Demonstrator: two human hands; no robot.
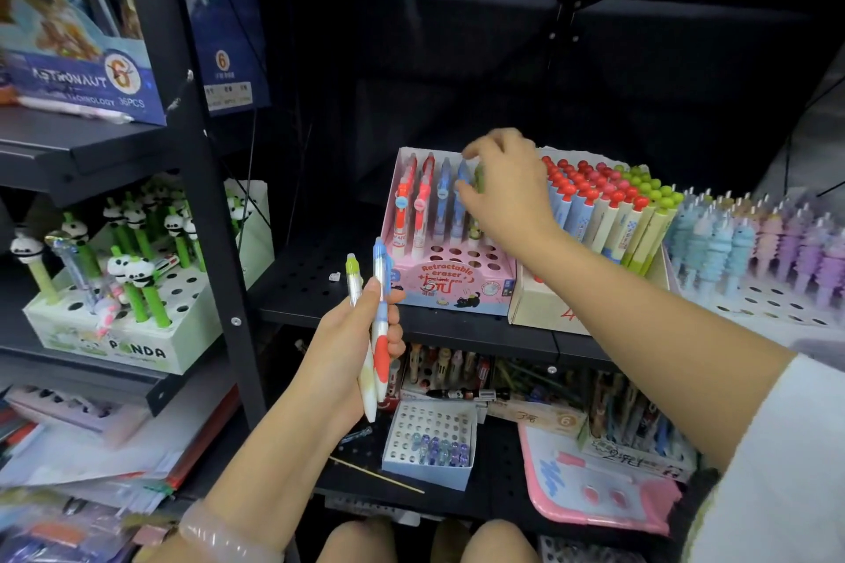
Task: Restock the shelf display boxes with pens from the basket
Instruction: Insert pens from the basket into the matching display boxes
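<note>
A green-topped pen [478,183] is being seated in the back row of the pink cardboard display box [450,283], pinched by the curled right hand [503,183]. Two smooth plastic pens [376,329], green-capped and blue-capped, are gripped upright in the left hand [352,352]. Next, one should be aligned over an empty round hole. No basket is seen.

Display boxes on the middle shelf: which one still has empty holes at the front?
The pink cardboard "Retractable eraser" display box, under the right hand; its front rows of holes are bare, while the cream red-and-green-topped pen box beside it looks packed.
</note>
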